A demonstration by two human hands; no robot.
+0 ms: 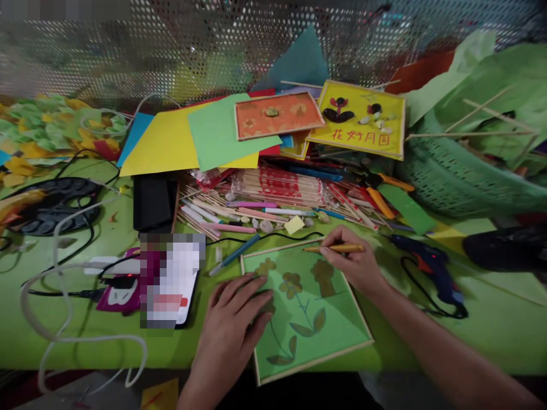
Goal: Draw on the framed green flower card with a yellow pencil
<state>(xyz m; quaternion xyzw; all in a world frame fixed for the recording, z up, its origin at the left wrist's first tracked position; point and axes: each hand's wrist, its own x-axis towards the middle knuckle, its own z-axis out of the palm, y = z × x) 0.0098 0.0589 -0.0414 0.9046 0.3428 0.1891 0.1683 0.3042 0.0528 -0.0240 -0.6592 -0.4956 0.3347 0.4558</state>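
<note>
My right hand (352, 259) pinches a yellow pencil (348, 248) over the top edge of a green picture board (307, 347). The pencil points left, its tip by the paper's upper edge; whether it touches cannot be told. Thin wooden strips frame the board. On the paper are brown flowers (292, 285), a brown tree shape (323, 278), and leaves and stems in dark lines. Flat on the board's left side rests my left hand (239, 313), fingers spread and nothing held. It hides part of the left flower and stem.
A blue pen (234, 255) and a partly blurred phone (171, 285) lie left of the board. Right of it is a glue gun (436, 265) with its cord. Behind are several sticks and markers (252, 205), framed pictures (361, 119), coloured paper (166, 142) and a green basket (461, 165).
</note>
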